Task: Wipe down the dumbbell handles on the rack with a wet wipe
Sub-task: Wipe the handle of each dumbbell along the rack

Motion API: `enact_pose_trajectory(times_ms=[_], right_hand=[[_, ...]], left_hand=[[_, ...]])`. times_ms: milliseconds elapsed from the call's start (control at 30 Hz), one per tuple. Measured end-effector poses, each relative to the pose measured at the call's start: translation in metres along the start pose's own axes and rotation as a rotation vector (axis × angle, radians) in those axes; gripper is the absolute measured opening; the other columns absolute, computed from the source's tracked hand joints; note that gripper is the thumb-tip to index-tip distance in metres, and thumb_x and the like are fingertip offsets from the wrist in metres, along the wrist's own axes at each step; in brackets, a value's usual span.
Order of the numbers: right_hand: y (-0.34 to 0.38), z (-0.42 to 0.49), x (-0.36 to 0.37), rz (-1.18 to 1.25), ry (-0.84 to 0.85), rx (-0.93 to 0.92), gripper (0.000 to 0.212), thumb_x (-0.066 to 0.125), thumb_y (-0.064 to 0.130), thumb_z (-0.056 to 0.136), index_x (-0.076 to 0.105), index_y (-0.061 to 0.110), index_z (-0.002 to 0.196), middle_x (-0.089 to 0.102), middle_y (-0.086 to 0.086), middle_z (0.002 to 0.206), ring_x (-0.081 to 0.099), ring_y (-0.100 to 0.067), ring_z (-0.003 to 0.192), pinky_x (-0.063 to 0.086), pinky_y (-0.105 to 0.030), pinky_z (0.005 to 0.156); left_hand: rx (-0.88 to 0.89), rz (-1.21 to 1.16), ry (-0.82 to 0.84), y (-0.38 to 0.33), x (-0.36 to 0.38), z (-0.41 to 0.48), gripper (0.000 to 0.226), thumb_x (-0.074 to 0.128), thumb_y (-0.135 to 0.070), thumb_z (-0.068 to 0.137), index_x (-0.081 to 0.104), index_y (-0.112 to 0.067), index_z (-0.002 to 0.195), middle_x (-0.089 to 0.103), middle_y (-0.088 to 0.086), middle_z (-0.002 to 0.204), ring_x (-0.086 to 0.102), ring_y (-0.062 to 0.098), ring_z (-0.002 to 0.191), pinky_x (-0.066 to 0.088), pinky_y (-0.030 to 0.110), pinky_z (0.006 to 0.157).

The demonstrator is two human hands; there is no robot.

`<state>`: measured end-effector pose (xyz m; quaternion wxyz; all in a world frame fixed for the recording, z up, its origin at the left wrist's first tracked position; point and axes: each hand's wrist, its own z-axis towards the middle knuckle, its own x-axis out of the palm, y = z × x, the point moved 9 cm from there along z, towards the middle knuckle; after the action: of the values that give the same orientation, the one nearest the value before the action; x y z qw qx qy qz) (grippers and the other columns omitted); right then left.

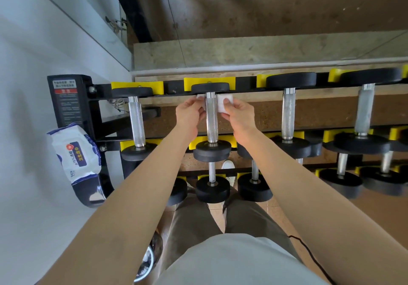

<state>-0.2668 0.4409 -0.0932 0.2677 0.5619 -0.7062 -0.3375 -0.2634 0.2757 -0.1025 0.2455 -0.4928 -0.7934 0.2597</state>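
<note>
Well left of our grip, a white-and-blue pack of wipes lies beside the black rack. Our left hand pinches one end of the white wet wipe, which passes behind the knurled steel dumbbell handle near its far end. Our right hand pinches the other end, thumb on top. Right of the grip rests the next handle.

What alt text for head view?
Left hand and right hand pinch a white wet wipe behind the knurled steel dumbbell handle, second from left atop the black-and-yellow rack. A white-and-blue wipes pack sits at its left end.
</note>
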Motion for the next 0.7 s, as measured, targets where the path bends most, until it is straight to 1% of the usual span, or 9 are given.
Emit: enact_pose_trajectory(times_ms=[67, 167, 267, 333, 367, 433, 500, 600, 700], right_hand=[[-0.001, 0.000, 0.011, -0.073, 0.070, 0.013, 0.018, 0.056, 0.013, 0.101, 0.072, 0.020, 0.099, 0.073, 0.002, 0.097, 0.070, -0.015, 0.095, 0.057, -0.028, 0.086], [-0.004, 0.005, 0.017, -0.131, 0.133, 0.042, 0.020, 0.052, 0.011, 0.102, 0.071, 0.008, 0.109, 0.072, -0.007, 0.101, 0.069, -0.020, 0.094, 0.056, -0.032, 0.085], [-0.001, 0.005, 0.001, -0.113, 0.056, 0.049, 0.018, 0.052, 0.009, 0.102, 0.067, 0.008, 0.112, 0.068, 0.000, 0.099, 0.067, -0.015, 0.094, 0.057, -0.029, 0.086], [-0.004, 0.004, -0.012, -0.137, -0.013, 0.037, 0.022, 0.052, 0.009, 0.102, 0.064, 0.008, 0.120, 0.065, 0.005, 0.099, 0.064, -0.010, 0.092, 0.057, -0.028, 0.086], [-0.008, 0.004, -0.016, -0.156, -0.030, 0.039, 0.024, 0.052, 0.009, 0.102, 0.064, 0.006, 0.122, 0.065, 0.003, 0.102, 0.064, -0.011, 0.093, 0.057, -0.028, 0.086], [-0.016, 0.002, -0.014, -0.250, -0.009, 0.043, 0.020, 0.055, 0.009, 0.100, 0.067, 0.003, 0.114, 0.069, -0.009, 0.108, 0.067, -0.021, 0.095, 0.058, -0.035, 0.089], [-0.024, 0.000, -0.004, -0.370, 0.069, 0.042, 0.015, 0.059, 0.009, 0.098, 0.068, -0.002, 0.100, 0.070, -0.020, 0.102, 0.068, -0.034, 0.096, 0.057, -0.046, 0.091], [-0.025, -0.003, 0.004, -0.439, 0.135, 0.048, 0.016, 0.059, 0.006, 0.096, 0.067, 0.008, 0.083, 0.071, -0.013, 0.092, 0.069, -0.027, 0.092, 0.056, -0.037, 0.084], [-0.019, -0.002, -0.016, -0.589, 0.078, 0.014, 0.012, 0.060, 0.008, 0.095, 0.068, 0.010, 0.087, 0.068, -0.011, 0.092, 0.064, -0.018, 0.086, 0.051, -0.028, 0.077]], left_hand=[[0.021, -0.029, -0.025, 0.000, -0.012, -0.003, 0.009, 0.059, -0.011, 0.100, 0.068, -0.009, 0.101, 0.074, 0.012, 0.100, 0.073, 0.024, 0.095, 0.060, 0.034, 0.086], [0.072, -0.030, -0.070, 0.002, -0.027, -0.011, 0.009, 0.060, -0.011, 0.100, 0.067, -0.013, 0.098, 0.074, 0.010, 0.100, 0.073, 0.021, 0.094, 0.060, 0.030, 0.082], [0.090, 0.050, -0.028, 0.010, -0.018, -0.009, 0.012, 0.060, -0.011, 0.100, 0.069, -0.013, 0.094, 0.073, 0.014, 0.100, 0.071, 0.023, 0.092, 0.060, 0.033, 0.085], [0.070, 0.145, 0.005, 0.015, -0.009, -0.007, 0.012, 0.060, -0.012, 0.100, 0.070, -0.012, 0.095, 0.073, 0.017, 0.103, 0.071, 0.023, 0.092, 0.060, 0.031, 0.081], [0.061, 0.168, 0.013, 0.017, -0.008, -0.006, 0.012, 0.059, -0.012, 0.101, 0.070, -0.011, 0.097, 0.074, 0.016, 0.104, 0.072, 0.022, 0.092, 0.060, 0.030, 0.079], [0.053, 0.170, 0.004, 0.018, -0.016, -0.004, 0.012, 0.058, -0.011, 0.101, 0.070, -0.009, 0.101, 0.074, 0.014, 0.105, 0.073, 0.022, 0.094, 0.061, 0.031, 0.081], [0.057, 0.165, -0.043, 0.019, -0.032, -0.004, 0.014, 0.057, -0.010, 0.102, 0.068, -0.005, 0.109, 0.074, 0.014, 0.107, 0.074, 0.024, 0.098, 0.061, 0.031, 0.083], [0.081, 0.286, -0.103, 0.020, -0.049, -0.007, 0.017, 0.058, -0.009, 0.101, 0.068, -0.005, 0.113, 0.074, 0.011, 0.106, 0.074, 0.021, 0.095, 0.060, 0.027, 0.080], [0.139, 0.590, -0.049, 0.022, -0.040, -0.006, 0.015, 0.063, -0.011, 0.097, 0.073, -0.008, 0.108, 0.074, 0.007, 0.097, 0.072, 0.022, 0.091, 0.060, 0.035, 0.085]])
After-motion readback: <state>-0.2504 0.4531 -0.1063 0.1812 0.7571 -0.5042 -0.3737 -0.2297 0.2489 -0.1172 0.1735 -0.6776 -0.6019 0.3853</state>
